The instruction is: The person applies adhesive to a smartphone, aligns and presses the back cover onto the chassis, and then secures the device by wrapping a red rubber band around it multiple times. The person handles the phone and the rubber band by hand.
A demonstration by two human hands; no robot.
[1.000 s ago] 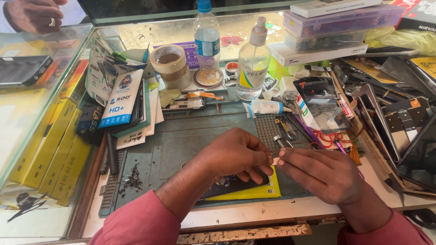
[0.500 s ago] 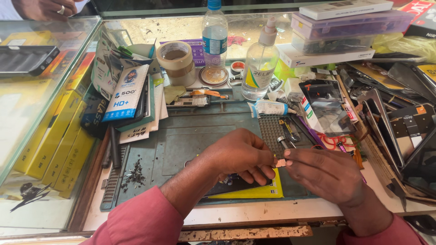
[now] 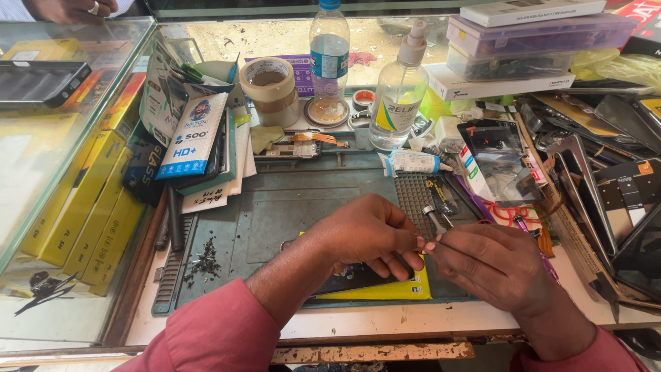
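My left hand (image 3: pixel 365 234) and my right hand (image 3: pixel 492 265) meet fingertip to fingertip over the green work mat (image 3: pixel 289 207). Both pinch a tiny pale part (image 3: pixel 421 244), too small to identify. Under my left hand lies a dark phone (image 3: pixel 351 279) on a yellow sheet (image 3: pixel 385 291), mostly hidden by the hand. Small metal tools (image 3: pixel 437 213) lie on the mat's ribbed patch just beyond my fingers. A small white tube (image 3: pixel 413 162) rests at the mat's far edge.
A spray bottle (image 3: pixel 398 96), a water bottle (image 3: pixel 329 58) and a tape roll (image 3: pixel 272 86) stand at the back. Screen-protector packets (image 3: pixel 189 134) lean at the left, phone parts (image 3: pixel 592 186) pile up at the right. Another person's hand (image 3: pixel 69 8) rests on the glass counter (image 3: pixel 41 151).
My hands stay joined over the mat's front, fingers shifting slightly on the small part. The view has tilted a little; nothing else moved.
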